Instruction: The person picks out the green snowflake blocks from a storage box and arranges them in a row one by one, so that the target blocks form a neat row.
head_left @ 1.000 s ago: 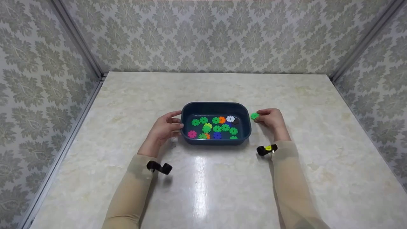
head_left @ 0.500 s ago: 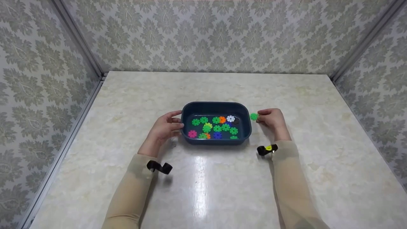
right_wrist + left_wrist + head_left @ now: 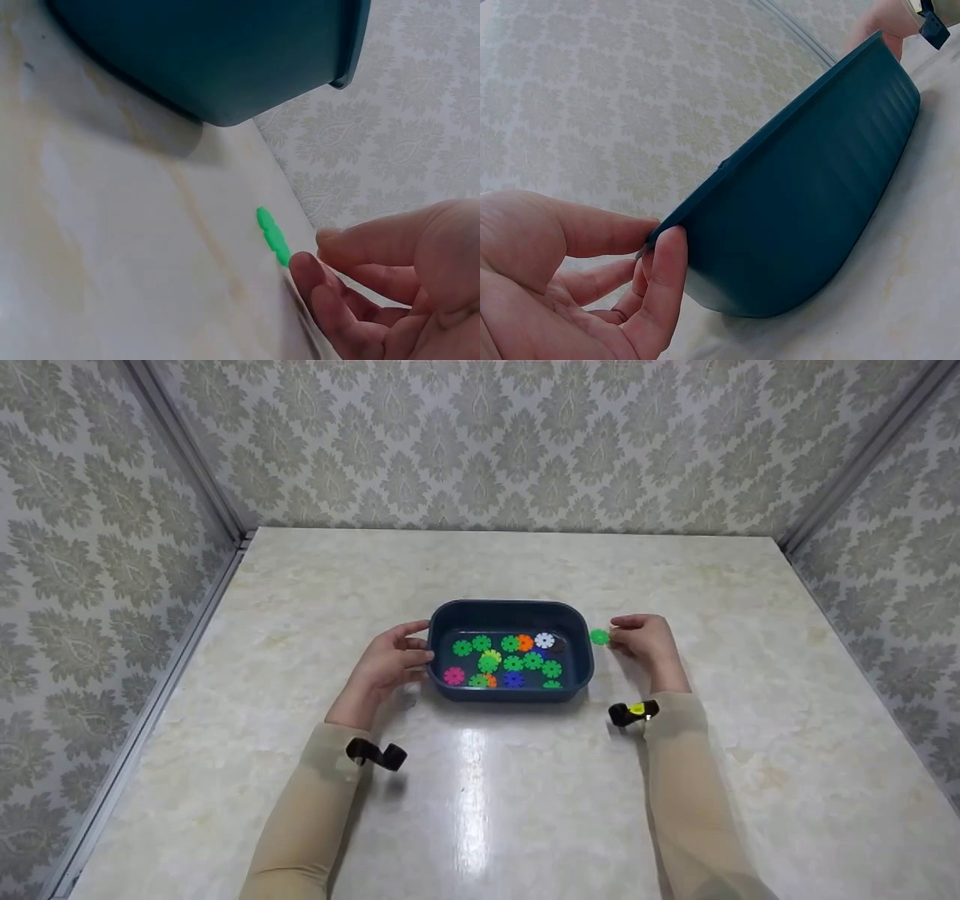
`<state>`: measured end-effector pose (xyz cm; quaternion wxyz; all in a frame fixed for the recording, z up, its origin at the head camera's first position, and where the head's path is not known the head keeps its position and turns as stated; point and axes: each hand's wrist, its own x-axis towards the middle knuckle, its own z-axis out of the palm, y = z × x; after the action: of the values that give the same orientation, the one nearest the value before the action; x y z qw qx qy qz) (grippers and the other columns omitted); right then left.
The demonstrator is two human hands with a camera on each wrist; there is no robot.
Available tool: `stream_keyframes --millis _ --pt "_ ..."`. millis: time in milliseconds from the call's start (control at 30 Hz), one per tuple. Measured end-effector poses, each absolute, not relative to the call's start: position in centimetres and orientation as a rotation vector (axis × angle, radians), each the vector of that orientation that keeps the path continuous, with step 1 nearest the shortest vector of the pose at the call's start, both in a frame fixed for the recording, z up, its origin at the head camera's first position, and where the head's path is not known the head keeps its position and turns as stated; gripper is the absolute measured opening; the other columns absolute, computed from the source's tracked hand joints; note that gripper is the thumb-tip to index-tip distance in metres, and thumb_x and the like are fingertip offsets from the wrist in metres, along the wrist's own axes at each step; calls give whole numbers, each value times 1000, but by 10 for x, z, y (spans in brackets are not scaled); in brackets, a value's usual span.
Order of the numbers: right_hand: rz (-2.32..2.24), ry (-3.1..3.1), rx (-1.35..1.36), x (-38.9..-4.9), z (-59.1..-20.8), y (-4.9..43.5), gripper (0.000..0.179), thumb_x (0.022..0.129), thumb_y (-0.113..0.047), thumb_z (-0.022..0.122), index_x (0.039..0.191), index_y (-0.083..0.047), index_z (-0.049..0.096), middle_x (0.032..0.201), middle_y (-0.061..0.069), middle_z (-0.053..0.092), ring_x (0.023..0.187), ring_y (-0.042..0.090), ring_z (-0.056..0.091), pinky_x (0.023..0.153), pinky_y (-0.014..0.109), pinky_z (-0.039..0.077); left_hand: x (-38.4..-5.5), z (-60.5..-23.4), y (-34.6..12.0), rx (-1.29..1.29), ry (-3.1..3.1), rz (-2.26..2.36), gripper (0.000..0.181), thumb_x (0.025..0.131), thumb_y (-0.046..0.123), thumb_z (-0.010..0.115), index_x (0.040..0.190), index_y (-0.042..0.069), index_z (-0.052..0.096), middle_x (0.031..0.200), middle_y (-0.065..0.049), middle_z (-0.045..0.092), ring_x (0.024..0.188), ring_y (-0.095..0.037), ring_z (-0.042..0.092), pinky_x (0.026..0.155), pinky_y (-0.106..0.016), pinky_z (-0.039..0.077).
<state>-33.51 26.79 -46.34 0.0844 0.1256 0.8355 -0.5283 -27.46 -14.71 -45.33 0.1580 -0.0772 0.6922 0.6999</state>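
Left hand on the basin, right hand out with a green piece!

Head view first: my left hand (image 3: 385, 662) grips the left end of the dark blue basin (image 3: 511, 696), fingers slightly spread along it. Over on the other side, my right hand (image 3: 642, 641) pinches a toothed green piece (image 3: 599, 637) by its edge — it's just outside the basin's right end, near the wall. And what a crowd inside! Mostly green discs (image 3: 552, 668), plus a pink disc (image 3: 454, 676) at the near left, a white disc (image 3: 544, 640) toward the far right, a blue disc (image 3: 514, 679) near the front, with orange and yellow showing too. All this on a pale marbled table (image 3: 555, 810).

To the left wrist view: one fingertip at the rim, another against the outer wall, the hand only partly closed. My other hand peeks out beyond the far end.

Right wrist view now — the green piece shows nearly edge-on, one end at my fingertips, the fingers bent and almost together, the basin above it in the picture.
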Motion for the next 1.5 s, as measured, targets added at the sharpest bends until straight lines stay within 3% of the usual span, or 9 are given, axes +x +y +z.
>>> stream_keyframes --millis 267,433,733,1167,1300,1500 --pt "-1617 2536 339 -333 -453 267 44 98 -11 67 141 -3 61 135 21 65 81 1 67 77 20 57 -274 -455 -148 -201 1979 2012 66 94 -4 67 154 13 45 110 -5 55 79 -12 62 65 -25 57" --pt "-1671 2555 286 -331 -446 265 45 98 -13 67 142 -4 61 125 14 67 81 -2 67 76 15 54 -274 -455 -148 -217 1979 2006 66 94 -3 67 154 15 46 111 -5 55 82 -13 61 66 -25 56" --pt "-1733 2637 125 -323 -427 247 41 97 -13 69 137 -4 64 109 4 67 82 0 67 77 16 55 -276 -455 -148 -231 1973 2006 65 94 -3 67 153 17 47 112 -5 55 85 -14 61 67 -26 57" --pt "-1734 2637 -74 -311 -420 202 37 94 -10 73 130 -5 69 111 10 68 83 9 68 78 24 57 -277 -458 -149 -211 1972 1999 67 95 -3 66 155 15 45 110 -4 54 86 -13 60 68 -25 56" --pt "-1705 2615 -163 -307 -422 185 35 94 -9 74 128 -5 70 116 15 69 88 12 67 78 20 55 -277 -458 -150 -218 1974 1994 66 95 -3 67 155 16 45 111 -5 55 86 -14 60 68 -26 57" --pt "-1697 2497 -288 -304 -428 162 35 94 -8 74 128 -2 70 122 19 70 94 11 67 78 27 59 -276 -456 -149 -219 1973 2000 65 95 -3 66 154 15 46 113 -6 55 89 -14 61 70 -27 57"
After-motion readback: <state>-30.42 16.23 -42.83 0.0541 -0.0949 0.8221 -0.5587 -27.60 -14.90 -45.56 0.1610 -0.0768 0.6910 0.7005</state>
